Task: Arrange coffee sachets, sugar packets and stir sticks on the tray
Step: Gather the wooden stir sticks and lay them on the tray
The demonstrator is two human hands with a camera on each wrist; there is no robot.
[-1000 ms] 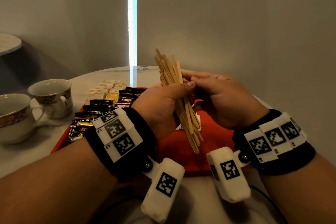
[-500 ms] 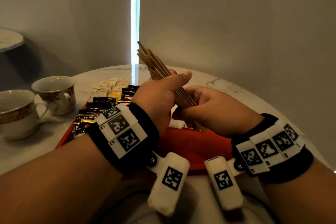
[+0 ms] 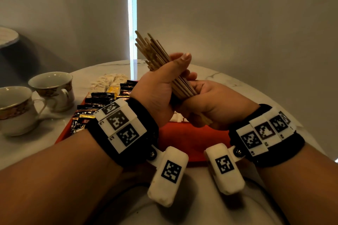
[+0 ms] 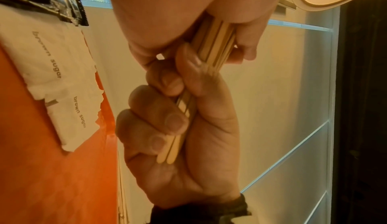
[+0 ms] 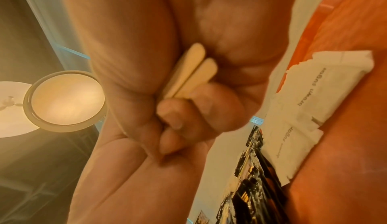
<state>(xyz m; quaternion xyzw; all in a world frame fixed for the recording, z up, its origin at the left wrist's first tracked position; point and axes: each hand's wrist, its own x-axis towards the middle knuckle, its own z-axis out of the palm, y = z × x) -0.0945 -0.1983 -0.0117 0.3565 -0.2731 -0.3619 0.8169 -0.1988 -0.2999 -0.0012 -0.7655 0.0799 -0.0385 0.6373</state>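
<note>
Two stick [image 5: 189, 78] ends, right wrist only

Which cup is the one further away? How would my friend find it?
Start at the red tray on the marble table. Two gold-rimmed teacups stand left of it. The farther cup sits nearer the wall, handle pointing toward the tray; the nearer cup touches the picture's left edge.

The middle of the sticks [image 3: 161, 60] is hidden inside both hands. The left hand [image 3: 157, 93] and its wrist covers part of the tray [image 3: 182, 142] and some sachets [image 3: 102, 97]. Sachet print is too small to read. At the left frame edge, one cup [image 3: 14, 109] is cut off.
</note>
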